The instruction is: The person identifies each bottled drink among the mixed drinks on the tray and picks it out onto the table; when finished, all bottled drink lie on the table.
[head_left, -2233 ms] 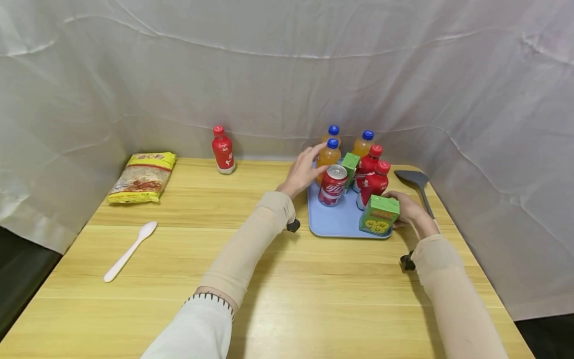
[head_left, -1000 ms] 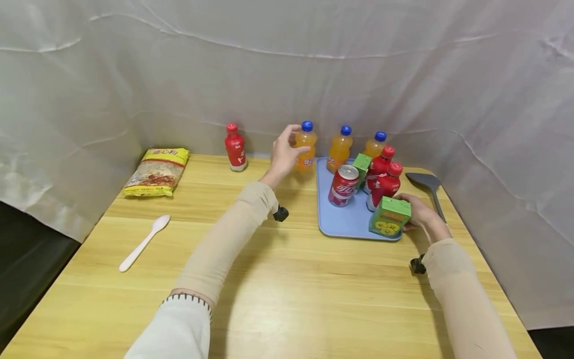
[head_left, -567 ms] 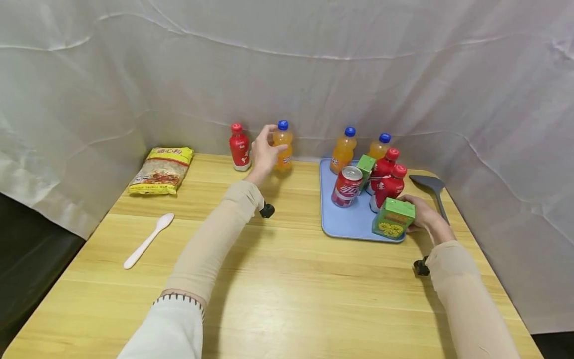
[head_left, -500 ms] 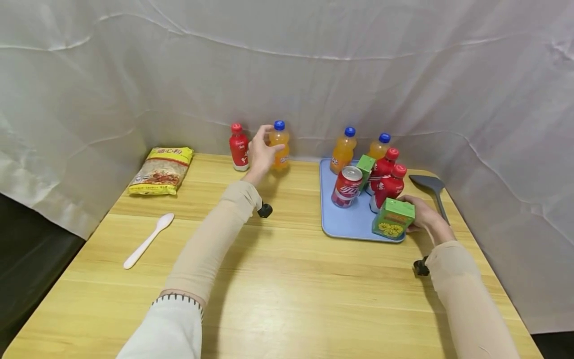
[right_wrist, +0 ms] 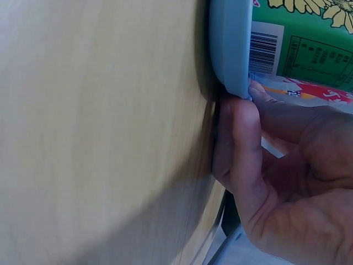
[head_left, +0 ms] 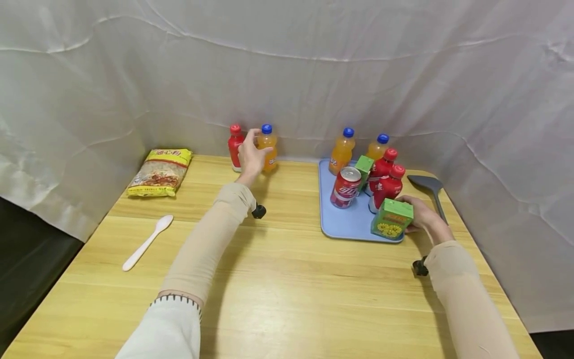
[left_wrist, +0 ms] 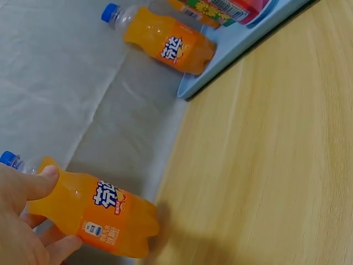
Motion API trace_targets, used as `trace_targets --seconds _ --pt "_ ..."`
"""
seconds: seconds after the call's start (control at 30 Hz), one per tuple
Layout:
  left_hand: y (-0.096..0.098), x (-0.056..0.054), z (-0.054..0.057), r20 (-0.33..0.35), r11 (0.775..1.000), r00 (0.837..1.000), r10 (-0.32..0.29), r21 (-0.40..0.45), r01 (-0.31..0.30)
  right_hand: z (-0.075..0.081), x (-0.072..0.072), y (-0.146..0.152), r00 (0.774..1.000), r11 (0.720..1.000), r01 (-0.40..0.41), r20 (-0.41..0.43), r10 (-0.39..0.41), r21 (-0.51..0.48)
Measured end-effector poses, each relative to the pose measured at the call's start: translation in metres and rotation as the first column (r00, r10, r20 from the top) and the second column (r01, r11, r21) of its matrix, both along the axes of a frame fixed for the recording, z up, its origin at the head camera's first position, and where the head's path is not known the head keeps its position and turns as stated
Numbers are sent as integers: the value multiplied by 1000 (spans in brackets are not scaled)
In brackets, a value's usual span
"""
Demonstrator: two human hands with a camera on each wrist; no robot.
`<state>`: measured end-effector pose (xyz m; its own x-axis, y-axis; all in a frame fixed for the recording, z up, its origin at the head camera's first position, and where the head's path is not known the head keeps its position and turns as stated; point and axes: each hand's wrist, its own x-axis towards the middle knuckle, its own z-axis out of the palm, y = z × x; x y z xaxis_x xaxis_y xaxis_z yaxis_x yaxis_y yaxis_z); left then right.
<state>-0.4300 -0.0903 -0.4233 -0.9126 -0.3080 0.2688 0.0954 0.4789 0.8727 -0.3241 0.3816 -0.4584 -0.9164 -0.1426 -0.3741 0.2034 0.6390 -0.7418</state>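
Note:
At the back of the table my left hand (head_left: 251, 154) grips an orange soda bottle (head_left: 270, 158) with a blue cap, upright beside a red bottle (head_left: 235, 147) that the hand partly covers. The left wrist view shows thumb and fingers curled round the upper part of the orange soda bottle (left_wrist: 113, 212), its base close over the wood. My right hand (head_left: 421, 215) holds the right front corner of a blue tray (head_left: 345, 227). In the right wrist view the thumb lies on the tray rim (right_wrist: 234, 49), the fingers bent beneath it. A green drink carton (head_left: 391, 219) stands at that corner.
On the tray are a red soda can (head_left: 345, 188), another green carton (head_left: 364, 167), two red bottles (head_left: 387, 187) and orange soda bottles (head_left: 342, 152). A grey spatula (head_left: 428, 184) lies right of it. A yellow food packet (head_left: 160, 172) and white spoon (head_left: 148, 243) lie left.
My left hand has lifted the orange soda bottle off the tray and carried it left along the back to beside the lone red bottle. My right hand has stayed at the tray corner.

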Motion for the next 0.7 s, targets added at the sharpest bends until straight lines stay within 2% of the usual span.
trace_targets --seconds 0.27,0.6,0.7 --pt "-3 -3 -8 -7 1000 1000 7 -8 -7 -4 1 3 1000 1000 -8 4 9 -6" --pt "-7 -5 -1 45 998 999 -29 -46 31 2 1 2 1000 1000 -6 0 6 13" --pt "-5 -2 -1 59 997 997 -39 -70 43 0 1 0 1000 1000 0 4 0 13"
